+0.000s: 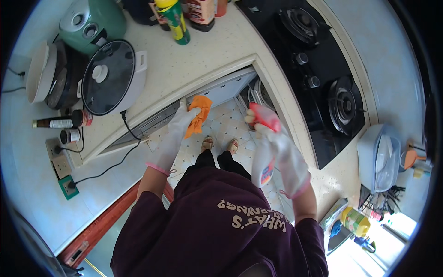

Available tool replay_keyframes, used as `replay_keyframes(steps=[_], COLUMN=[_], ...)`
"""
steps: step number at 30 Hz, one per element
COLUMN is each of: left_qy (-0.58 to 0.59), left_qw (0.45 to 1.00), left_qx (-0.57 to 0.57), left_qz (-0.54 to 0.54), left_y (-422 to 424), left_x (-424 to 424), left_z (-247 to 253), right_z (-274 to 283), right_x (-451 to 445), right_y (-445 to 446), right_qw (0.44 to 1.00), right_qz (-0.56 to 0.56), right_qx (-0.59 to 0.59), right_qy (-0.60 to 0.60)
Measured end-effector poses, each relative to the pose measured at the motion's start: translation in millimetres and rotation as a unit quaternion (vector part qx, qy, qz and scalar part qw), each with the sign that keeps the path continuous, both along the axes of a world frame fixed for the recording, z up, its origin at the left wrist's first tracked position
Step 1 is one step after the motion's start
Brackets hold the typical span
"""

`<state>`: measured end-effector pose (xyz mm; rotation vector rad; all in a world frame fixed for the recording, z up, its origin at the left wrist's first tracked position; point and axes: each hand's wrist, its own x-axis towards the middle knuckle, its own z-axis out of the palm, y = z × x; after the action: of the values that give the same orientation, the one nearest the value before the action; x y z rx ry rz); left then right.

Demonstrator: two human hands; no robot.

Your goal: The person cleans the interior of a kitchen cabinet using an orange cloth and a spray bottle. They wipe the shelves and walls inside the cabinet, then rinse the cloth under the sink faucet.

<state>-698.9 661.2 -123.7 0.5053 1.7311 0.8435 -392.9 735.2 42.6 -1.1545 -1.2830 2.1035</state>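
Note:
My left hand (181, 119), in a white rubber glove with a pink cuff, grips an orange cloth (199, 114). It is close to the front edge of the countertop, over a cabinet front. In my right hand (271, 133), gloved the same way, is a white spray bottle (262, 162) with a red trigger head (264, 116). The bottle hangs below the hand, and its label bears writing. Between the hands, a pale panel (225, 91) stands under the counter edge. Beside it, metal racks or pots (263, 92) show inside an open lower cabinet.
On the pale countertop (166, 65) stand an electric pot with a glass lid (109, 78), a green air fryer (91, 24), and several bottles and jars. A black cord (129, 152) drapes past the counter edge to a wall socket. To the right lies a black gas hob (311, 69).

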Motion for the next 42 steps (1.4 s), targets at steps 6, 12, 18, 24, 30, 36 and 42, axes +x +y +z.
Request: replay_keyframes(steps=[6, 12, 18, 24, 30, 36, 42], left_qy=[0.119, 0.077, -0.007, 0.053, -0.009, 0.005, 0.025], left_qw=[0.988, 0.990, 0.995, 0.992, 0.995, 0.993, 0.991], left_qx=[-0.005, 0.063, 0.082, 0.054, 0.049, 0.067, 0.093], left_qz=[-0.099, -0.097, -0.056, -0.096, -0.090, -0.095, -0.088], left_y=[-16, -38, -43, -40, -38, -43, -46], left_x=[14, 39, 45, 39, 39, 41, 44], left_z=[14, 24, 10, 25, 44, 25, 16], right_z=[-62, -87, -103, -110, -112, -89, -75], right_x=[-83, -109, -113, -117, -119, -115, -107], right_y=[16, 19, 5, 6, 7, 10, 14], right_qw=[0.995, 0.993, 0.983, 0.988, 0.989, 0.986, 0.983], right_qz=[0.075, 0.122, 0.136, 0.143, 0.146, 0.124, 0.080], right_qx=[0.068, 0.001, -0.122, -0.060, -0.020, -0.011, 0.001], right_qy=[-0.025, 0.004, 0.032, 0.008, -0.019, -0.111, -0.163])
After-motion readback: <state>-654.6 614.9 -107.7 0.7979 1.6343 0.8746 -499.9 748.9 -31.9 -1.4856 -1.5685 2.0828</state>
